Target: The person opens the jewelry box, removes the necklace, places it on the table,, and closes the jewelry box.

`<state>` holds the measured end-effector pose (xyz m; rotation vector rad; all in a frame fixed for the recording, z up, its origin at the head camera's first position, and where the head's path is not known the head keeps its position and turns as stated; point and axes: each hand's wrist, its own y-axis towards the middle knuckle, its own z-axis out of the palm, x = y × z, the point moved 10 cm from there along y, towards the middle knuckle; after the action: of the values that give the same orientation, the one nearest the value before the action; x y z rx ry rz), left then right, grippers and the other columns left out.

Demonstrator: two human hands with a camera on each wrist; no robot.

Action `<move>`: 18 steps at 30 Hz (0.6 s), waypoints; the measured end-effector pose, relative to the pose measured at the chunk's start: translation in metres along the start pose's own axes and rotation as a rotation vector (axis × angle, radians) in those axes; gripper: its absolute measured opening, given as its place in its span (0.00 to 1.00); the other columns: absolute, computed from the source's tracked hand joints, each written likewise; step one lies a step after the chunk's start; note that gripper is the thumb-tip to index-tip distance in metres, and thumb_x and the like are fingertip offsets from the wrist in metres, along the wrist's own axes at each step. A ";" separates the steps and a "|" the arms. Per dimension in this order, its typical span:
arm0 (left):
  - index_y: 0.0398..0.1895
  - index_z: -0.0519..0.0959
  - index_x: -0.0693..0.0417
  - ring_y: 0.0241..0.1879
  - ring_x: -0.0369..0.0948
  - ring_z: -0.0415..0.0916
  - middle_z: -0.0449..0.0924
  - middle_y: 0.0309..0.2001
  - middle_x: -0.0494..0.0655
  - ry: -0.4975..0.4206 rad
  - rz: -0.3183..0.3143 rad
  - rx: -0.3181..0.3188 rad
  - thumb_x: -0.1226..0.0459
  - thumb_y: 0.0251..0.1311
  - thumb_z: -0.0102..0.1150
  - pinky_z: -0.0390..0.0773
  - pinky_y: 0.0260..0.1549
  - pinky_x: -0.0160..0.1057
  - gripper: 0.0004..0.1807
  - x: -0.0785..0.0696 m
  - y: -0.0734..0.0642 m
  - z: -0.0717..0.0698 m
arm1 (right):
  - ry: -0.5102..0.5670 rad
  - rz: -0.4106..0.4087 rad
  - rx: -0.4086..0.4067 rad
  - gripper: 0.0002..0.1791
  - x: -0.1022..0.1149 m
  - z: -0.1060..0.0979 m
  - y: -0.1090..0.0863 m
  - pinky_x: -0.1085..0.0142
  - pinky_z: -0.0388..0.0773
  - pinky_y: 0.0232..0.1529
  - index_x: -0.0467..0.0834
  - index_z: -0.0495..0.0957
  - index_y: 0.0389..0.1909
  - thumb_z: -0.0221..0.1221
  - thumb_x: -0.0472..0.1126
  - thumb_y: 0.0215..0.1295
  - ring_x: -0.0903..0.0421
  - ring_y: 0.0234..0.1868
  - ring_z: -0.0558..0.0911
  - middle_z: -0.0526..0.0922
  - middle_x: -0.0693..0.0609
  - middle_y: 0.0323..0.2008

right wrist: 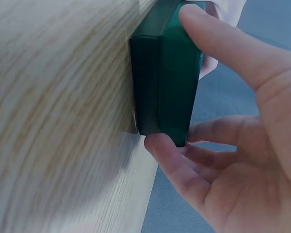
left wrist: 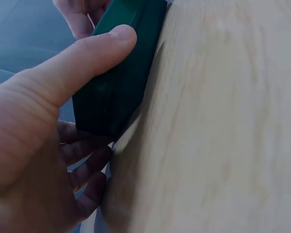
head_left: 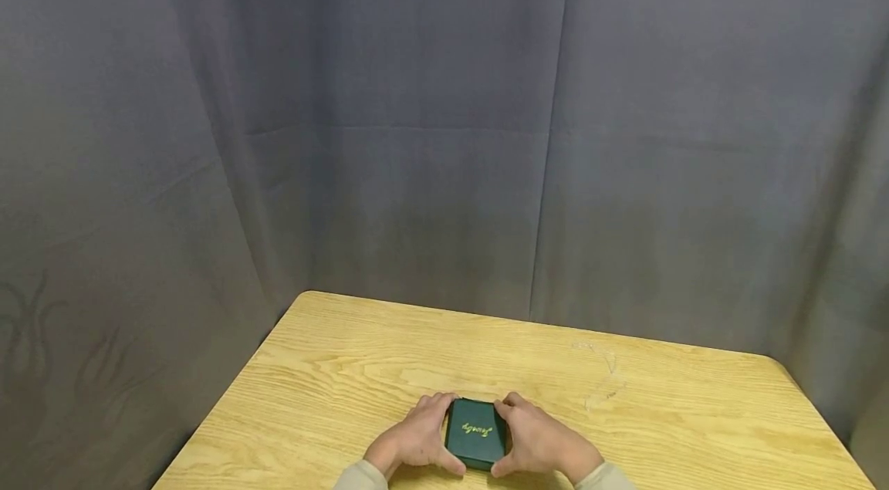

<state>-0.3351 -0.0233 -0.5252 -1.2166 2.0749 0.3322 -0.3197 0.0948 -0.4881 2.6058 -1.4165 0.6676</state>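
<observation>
A small dark green jewelry box point(head_left: 477, 444) with gold script lettering on its lid lies at the front of the wooden table, between both hands. My left hand point(head_left: 420, 434) grips its left side, thumb at the near corner and fingers toward the far corner. On the opposite side, my right hand point(head_left: 538, 440) holds the box the same way. In the left wrist view the left thumb point(left wrist: 102, 56) presses against the green box point(left wrist: 123, 77). The right wrist view shows a seam along the box's side point(right wrist: 177, 87), with right fingertips touching its end. The lid is down, so the inside is hidden.
To the right on the wood-grain table point(head_left: 333, 366) lie thin, pale chain-like strands point(head_left: 613, 360), too faint to make out well. Grey curtains point(head_left: 430, 166) hang behind the table and along its sides.
</observation>
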 end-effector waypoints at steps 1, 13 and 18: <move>0.68 0.59 0.56 0.52 0.40 0.60 0.65 0.59 0.43 0.001 -0.001 0.001 0.48 0.36 0.77 0.64 0.55 0.49 0.56 0.000 -0.001 0.000 | 0.004 0.001 0.000 0.52 0.000 0.000 -0.001 0.62 0.76 0.41 0.28 0.67 0.61 0.72 0.59 0.43 0.58 0.41 0.74 0.71 0.48 0.47; 0.73 0.49 0.58 0.67 0.56 0.50 0.56 0.69 0.55 -0.018 -0.051 0.005 0.49 0.37 0.77 0.57 0.59 0.60 0.63 0.003 -0.003 -0.003 | -0.008 0.021 0.005 0.55 0.001 -0.002 -0.002 0.55 0.74 0.48 0.30 0.62 0.65 0.70 0.63 0.44 0.49 0.52 0.75 0.69 0.43 0.56; 0.75 0.44 0.57 0.69 0.59 0.47 0.52 0.70 0.57 -0.023 -0.058 0.015 0.47 0.39 0.76 0.57 0.58 0.62 0.65 0.002 -0.005 -0.005 | 0.037 0.046 0.007 0.58 -0.006 -0.004 -0.007 0.45 0.70 0.52 0.32 0.58 0.68 0.66 0.67 0.46 0.38 0.61 0.68 0.62 0.35 0.64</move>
<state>-0.3338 -0.0299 -0.5229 -1.2558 2.0148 0.3014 -0.3185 0.1049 -0.4859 2.5603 -1.4696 0.7236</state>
